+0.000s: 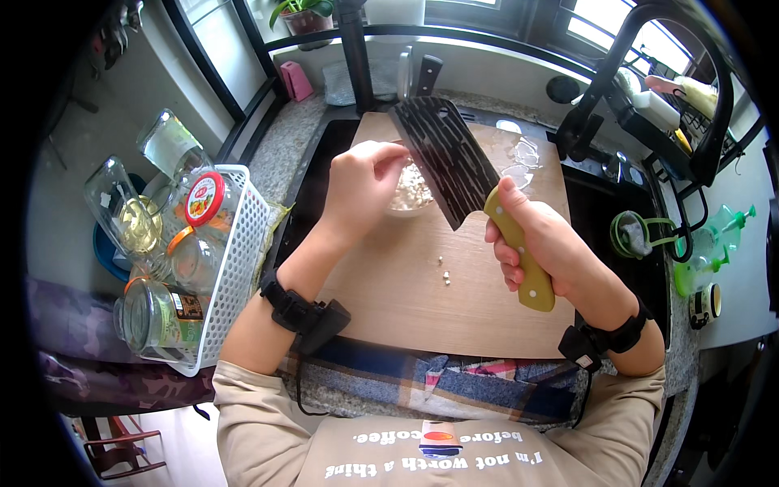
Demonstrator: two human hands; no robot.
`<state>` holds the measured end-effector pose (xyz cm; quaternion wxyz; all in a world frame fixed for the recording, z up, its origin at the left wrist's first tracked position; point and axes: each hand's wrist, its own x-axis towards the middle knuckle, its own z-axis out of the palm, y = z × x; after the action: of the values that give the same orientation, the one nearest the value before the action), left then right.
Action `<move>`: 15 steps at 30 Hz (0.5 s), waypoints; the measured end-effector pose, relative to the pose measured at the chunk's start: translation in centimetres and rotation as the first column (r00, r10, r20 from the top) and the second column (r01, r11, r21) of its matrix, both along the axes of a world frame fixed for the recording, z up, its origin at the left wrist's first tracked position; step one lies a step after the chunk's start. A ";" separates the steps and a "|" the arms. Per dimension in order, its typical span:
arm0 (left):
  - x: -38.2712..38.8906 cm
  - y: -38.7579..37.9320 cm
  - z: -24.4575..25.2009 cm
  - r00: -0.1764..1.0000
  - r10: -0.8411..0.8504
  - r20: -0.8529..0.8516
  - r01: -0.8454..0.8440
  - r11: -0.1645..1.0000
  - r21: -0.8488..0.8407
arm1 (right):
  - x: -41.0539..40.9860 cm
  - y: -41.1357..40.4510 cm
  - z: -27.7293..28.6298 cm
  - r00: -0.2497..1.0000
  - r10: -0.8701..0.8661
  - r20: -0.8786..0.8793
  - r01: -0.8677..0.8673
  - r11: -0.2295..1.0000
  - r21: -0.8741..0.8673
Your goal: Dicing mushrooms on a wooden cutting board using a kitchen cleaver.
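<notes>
My right hand (535, 237) grips the yellow-green riveted handle of a cleaver (447, 161), its dark, streaked blade raised at a slant above a wooden cutting board (389, 304). At the blade's left edge, the bent fingers of my left hand (368, 179) come together; whether they pinch or only touch the blade is hidden. Below them a bowl (409, 213) stands on the board, partly covered by the hand and blade, with small white diced pieces (411, 189) in it. A few loose white bits (447, 277) lie nearer to me on the board.
Left of the board, a white perforated basket (228, 262) holds several glass jars. A black faucet (584, 122) arches at the right, near green pump bottles (700, 268). An upright black knife handle (429, 73) stands behind the board. Plaid cloth (450, 380) lies along the front.
</notes>
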<state>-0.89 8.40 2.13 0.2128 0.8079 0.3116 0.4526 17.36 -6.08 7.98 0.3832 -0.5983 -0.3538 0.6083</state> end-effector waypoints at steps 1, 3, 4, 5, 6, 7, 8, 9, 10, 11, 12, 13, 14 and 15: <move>0.0 0.1 -0.2 1.000 -0.008 -0.011 0.008 1.000 -0.002 | 0.0 0.0 0.0 1.000 -0.011 -0.004 0.011 1.000 0.001; -0.1 0.2 -0.2 1.000 -0.017 -0.023 0.017 1.000 -0.005 | 0.0 0.0 0.1 1.000 -0.023 -0.009 0.023 1.000 0.001; -0.1 0.1 -0.2 0.999 -0.016 -0.028 0.015 1.000 -0.021 | 0.0 -0.1 0.1 0.999 -0.032 -0.014 0.032 0.999 -0.001; -0.1 0.0 -0.2 0.999 -0.017 -0.032 0.015 0.999 -0.037 | 0.0 -0.1 0.1 0.999 -0.044 -0.018 0.043 0.999 -0.003; 0.0 0.0 -0.2 0.999 -0.018 -0.032 0.017 0.999 -0.037 | 0.1 -0.1 0.1 0.999 -0.045 -0.018 0.045 0.999 -0.003; 0.1 -0.1 -0.1 0.999 -0.005 -0.041 0.003 0.998 -0.057 | 0.3 -0.1 -0.1 0.999 -0.038 -0.026 0.038 0.999 -0.006; 0.1 -0.2 0.0 0.999 0.010 -0.050 -0.013 0.997 -0.076 | 0.3 -0.1 -0.1 0.999 -0.030 -0.035 0.030 1.000 -0.008; 0.1 -0.2 0.0 0.999 0.009 -0.050 -0.013 0.997 -0.076 | 0.3 -0.1 -0.1 0.999 -0.030 -0.035 0.030 1.000 -0.008; 0.0 -0.1 -0.1 0.998 0.002 -0.059 -0.004 0.999 -0.037 | 0.2 -0.1 0.0 0.998 -0.038 -0.043 0.038 0.999 -0.013; 0.0 -0.1 -0.2 0.998 -0.004 -0.067 0.004 1.000 0.001 | 0.1 -0.1 0.0 0.998 -0.045 -0.052 0.044 0.999 -0.017; 0.0 0.0 -0.3 0.998 -0.003 -0.067 0.003 1.000 0.001 | 0.1 -0.1 0.0 0.998 -0.044 -0.051 0.043 0.999 -0.017; 0.0 0.0 -0.5 0.998 -0.029 -0.048 0.031 0.999 0.040 | 0.2 -0.2 -0.1 0.997 -0.032 -0.064 0.031 0.999 -0.014; 0.0 0.1 -0.6 0.998 -0.056 -0.031 0.059 0.995 0.080 | 0.3 -0.2 -0.1 0.997 -0.021 -0.076 0.020 1.000 -0.011; 0.1 0.0 -0.6 0.998 -0.056 -0.031 0.058 0.995 0.079 | 0.2 -0.2 -0.1 0.997 -0.020 -0.076 0.019 1.000 -0.011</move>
<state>-0.79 8.44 1.53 0.1885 0.8307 0.2731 0.4470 17.58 -6.23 7.87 0.3993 -0.5801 -0.3298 0.6287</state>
